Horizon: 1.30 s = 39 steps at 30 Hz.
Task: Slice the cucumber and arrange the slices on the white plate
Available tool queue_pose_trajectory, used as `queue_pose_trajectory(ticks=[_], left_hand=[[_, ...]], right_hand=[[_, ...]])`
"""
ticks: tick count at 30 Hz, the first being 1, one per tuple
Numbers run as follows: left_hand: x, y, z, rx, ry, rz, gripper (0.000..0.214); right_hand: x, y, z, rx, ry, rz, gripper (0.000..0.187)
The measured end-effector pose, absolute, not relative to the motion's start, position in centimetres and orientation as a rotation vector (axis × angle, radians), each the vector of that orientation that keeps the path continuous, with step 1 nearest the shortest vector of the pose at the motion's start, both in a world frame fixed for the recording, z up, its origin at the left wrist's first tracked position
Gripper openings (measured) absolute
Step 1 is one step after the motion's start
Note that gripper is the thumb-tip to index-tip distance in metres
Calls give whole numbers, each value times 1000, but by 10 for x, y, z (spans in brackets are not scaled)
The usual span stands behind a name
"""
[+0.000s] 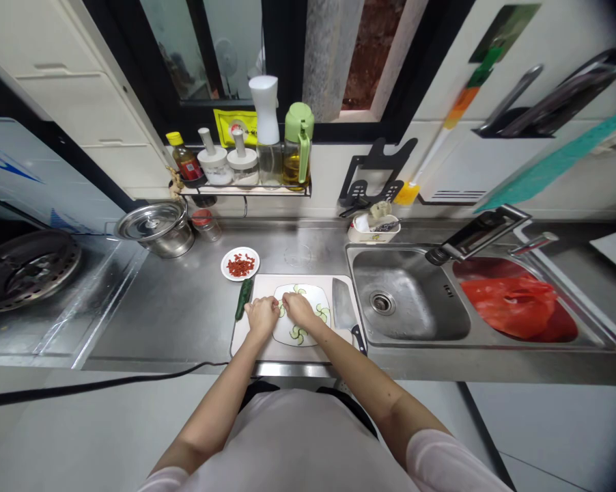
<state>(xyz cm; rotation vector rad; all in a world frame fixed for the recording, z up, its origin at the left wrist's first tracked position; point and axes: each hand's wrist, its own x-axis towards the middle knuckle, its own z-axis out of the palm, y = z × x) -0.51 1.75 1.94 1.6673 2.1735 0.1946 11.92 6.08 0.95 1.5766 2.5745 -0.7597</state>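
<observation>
Over the left side of a white square plate (286, 336), my left hand (263, 316) and my right hand (298, 309) meet with curled fingers. Their fingertips pinch at thin cucumber slices (281, 311), mostly covered by the fingers. Other slices form small pinwheels on the plate: one at the top (299, 289), one at the right (322, 312), one at the bottom (298, 334). Under the plate lies a pale cutting board (251, 352). A cleaver (343, 305) rests on its right side, black handle toward me. A dark green cucumber piece (243, 299) lies along the board's left edge.
A small white dish (225, 271) of chopped red bits stands behind the cucumber. To the right is a double sink (410, 301) with a red plastic bag (513, 304). A lidded steel pot (164, 229) stands back left. Seasonings fill the wall rack (246, 191).
</observation>
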Motion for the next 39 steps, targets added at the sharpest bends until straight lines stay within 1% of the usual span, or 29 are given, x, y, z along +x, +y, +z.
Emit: queue_pose_trajectory(ticks=[13,19,24,31,39], left_hand=[[-6,13,19,1700,2222,194,19],[-8,11,20,1681,2247,234,20],[-11,10,22,1691,2236,284,20],[-9,15,22,1685,2208,244,19],[-9,19,17,1687,2190,200,19]], right_hand=[[116,56,17,1586,2541,-624,21],[118,56,16,1595,2550,-634,23],[125,55,22,1655,2548,-662,21],[122,52,21,1715,2487,-682,18],[118,53,14,1729,2440,-632,18]])
